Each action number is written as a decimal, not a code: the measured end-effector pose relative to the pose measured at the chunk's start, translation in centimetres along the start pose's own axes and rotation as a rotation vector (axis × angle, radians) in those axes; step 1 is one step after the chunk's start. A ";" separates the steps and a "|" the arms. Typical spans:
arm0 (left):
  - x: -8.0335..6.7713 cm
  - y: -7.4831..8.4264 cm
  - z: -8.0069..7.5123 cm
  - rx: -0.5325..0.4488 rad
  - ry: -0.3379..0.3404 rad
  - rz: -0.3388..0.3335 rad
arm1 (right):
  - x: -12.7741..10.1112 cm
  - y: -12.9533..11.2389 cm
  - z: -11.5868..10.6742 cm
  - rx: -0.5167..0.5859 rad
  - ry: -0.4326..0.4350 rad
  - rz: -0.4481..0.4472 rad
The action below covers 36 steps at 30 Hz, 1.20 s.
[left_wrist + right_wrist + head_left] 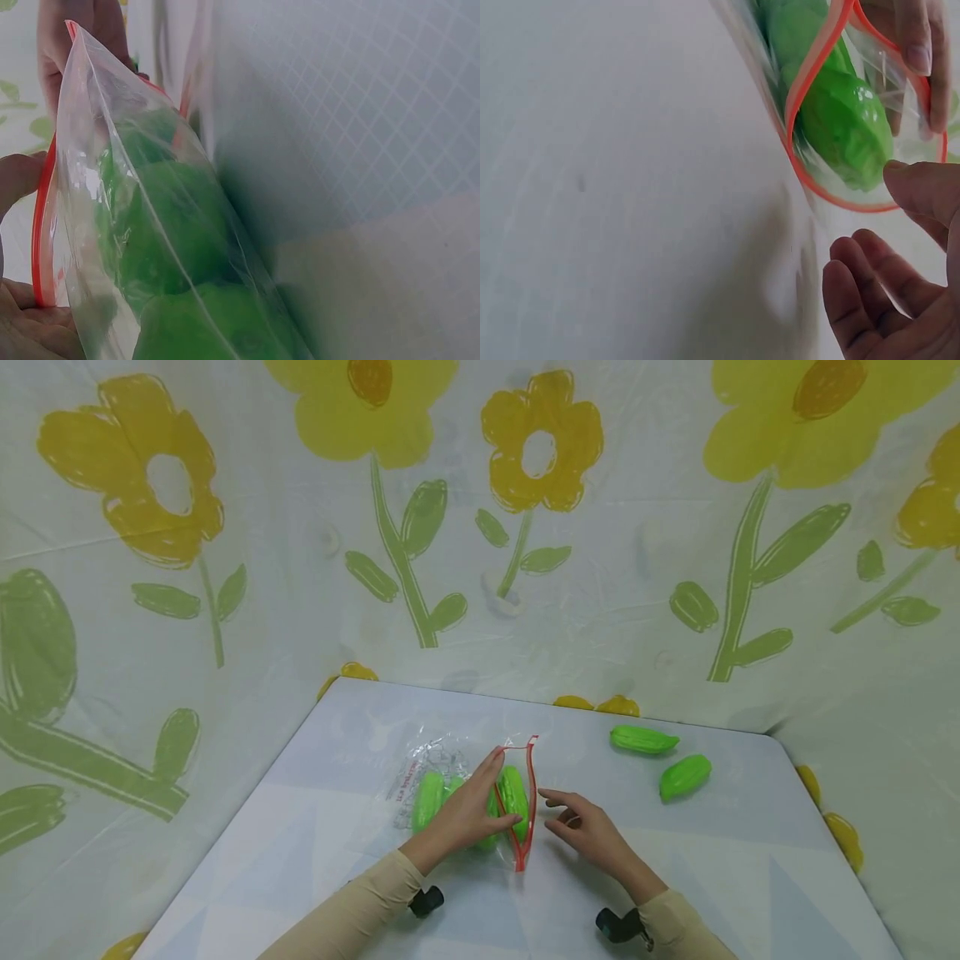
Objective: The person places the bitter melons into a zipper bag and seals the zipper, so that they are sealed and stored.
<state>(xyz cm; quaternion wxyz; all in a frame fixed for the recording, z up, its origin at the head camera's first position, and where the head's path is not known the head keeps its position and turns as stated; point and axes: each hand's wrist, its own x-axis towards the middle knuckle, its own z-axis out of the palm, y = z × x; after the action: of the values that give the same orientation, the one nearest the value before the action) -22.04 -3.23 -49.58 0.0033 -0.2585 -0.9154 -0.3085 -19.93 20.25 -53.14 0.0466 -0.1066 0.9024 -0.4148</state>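
Observation:
A clear zip bag [408,789] with a red zip edge lies on the table, its mouth open towards the right. Several bright green, ribbed, gourd-like toy vegetables [428,800] lie inside it, with one [847,135] near the mouth. Across the top of the bag reaches my left hand [463,810], which holds the upper edge of the mouth between thumb and fingers and partly hides the contents. Just right of the opening is my right hand [591,833], fingers loosely bent and holding nothing. In the right wrist view its thumb [922,187] appears close to the bag's rim.
Two more green gourd-like toys, one [643,739] behind the other [686,777], lie on the white table [750,860] at the right. A flower-printed curtain [600,635] rises behind the table. Dark wrist cameras [621,926] sit below both hands.

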 end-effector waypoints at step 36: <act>0.2 -0.3 0.0 0.006 -0.008 0.002 | -4.2 8.5 -9.6 -0.111 0.350 0.142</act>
<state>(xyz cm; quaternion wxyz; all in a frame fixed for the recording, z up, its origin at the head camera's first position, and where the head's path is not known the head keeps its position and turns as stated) -22.31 -3.32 -49.75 0.0007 -0.2607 -0.9162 -0.3044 -18.77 33.71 -53.31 -0.0878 0.0287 0.9235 -0.3724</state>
